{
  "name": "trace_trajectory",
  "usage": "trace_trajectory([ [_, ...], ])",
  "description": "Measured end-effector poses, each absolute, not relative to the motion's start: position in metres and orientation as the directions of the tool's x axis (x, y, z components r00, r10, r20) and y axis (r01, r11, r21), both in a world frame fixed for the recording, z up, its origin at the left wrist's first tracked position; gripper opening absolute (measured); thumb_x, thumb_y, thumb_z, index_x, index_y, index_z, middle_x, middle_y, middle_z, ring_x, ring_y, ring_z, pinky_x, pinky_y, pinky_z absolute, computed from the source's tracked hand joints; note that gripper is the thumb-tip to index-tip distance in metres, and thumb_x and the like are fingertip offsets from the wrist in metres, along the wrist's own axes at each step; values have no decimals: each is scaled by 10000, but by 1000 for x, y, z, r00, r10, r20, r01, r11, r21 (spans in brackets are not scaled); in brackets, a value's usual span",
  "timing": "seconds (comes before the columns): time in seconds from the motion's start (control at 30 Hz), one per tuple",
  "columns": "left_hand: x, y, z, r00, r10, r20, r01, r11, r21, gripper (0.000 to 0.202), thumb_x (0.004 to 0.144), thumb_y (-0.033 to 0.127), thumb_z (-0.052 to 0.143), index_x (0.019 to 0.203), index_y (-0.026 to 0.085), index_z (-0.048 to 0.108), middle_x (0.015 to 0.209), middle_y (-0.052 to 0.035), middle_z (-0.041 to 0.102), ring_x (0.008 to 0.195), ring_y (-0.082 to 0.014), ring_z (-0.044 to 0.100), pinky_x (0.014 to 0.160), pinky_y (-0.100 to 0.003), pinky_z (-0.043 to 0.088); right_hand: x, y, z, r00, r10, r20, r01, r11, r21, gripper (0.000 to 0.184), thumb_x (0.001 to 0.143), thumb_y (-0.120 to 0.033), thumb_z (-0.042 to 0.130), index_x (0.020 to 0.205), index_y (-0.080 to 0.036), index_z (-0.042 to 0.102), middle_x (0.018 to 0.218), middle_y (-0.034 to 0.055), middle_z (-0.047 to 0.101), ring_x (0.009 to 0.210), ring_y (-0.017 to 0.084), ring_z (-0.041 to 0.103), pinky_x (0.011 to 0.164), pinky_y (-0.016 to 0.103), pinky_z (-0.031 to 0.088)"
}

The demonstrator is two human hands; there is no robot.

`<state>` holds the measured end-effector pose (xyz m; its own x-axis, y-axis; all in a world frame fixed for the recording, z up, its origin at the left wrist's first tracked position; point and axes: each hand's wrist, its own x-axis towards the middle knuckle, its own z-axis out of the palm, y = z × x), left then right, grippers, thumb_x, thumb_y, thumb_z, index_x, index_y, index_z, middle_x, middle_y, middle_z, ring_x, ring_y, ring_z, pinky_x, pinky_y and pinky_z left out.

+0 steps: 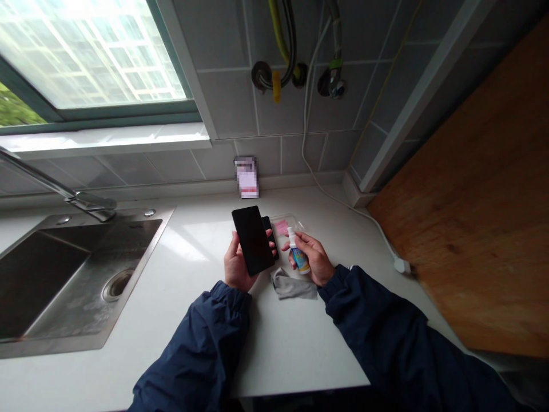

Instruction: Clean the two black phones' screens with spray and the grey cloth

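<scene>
My left hand (pixel 238 264) is closed around a black smartphone (pixel 253 240), its dark screen tilted up toward me. In my right hand (pixel 315 257) is a small spray bottle (pixel 299 256) with a white nozzle and a blue and yellow label, held upright close to the phone's right side. A grey cloth (pixel 292 285) lies crumpled on the counter below the bottle. Behind the hands rests a clear tray or case with a pink piece (pixel 281 227) in it. Another dark flat object (pixel 271 229) shows partly behind the phone; its kind is hidden.
A steel sink (pixel 128 252) with a faucet (pixel 92 205) is set into the white counter (pixel 189 320) at left. Against the tiled wall leans a device with a blurred screen (pixel 247 178). A white cable ends in a plug (pixel 402 265) beside the wooden panel (pixel 480 229) at right.
</scene>
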<state>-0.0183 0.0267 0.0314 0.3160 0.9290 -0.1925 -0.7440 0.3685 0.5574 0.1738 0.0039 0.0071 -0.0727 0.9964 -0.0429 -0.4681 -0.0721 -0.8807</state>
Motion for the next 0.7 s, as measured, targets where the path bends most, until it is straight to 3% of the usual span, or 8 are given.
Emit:
trace_trajectory([
  [0.7,-19,26,31,318,932,-176,-734,360,576,677,1052,603,357,1322,65,666,1265,-227,731,888,-301,764,836,-502,631,173,3,9,-93,994,-52,-501,-92,-860,436,867,-518,781,1122,-202,620,862,41,763,495,114,592,449,228,465],
])
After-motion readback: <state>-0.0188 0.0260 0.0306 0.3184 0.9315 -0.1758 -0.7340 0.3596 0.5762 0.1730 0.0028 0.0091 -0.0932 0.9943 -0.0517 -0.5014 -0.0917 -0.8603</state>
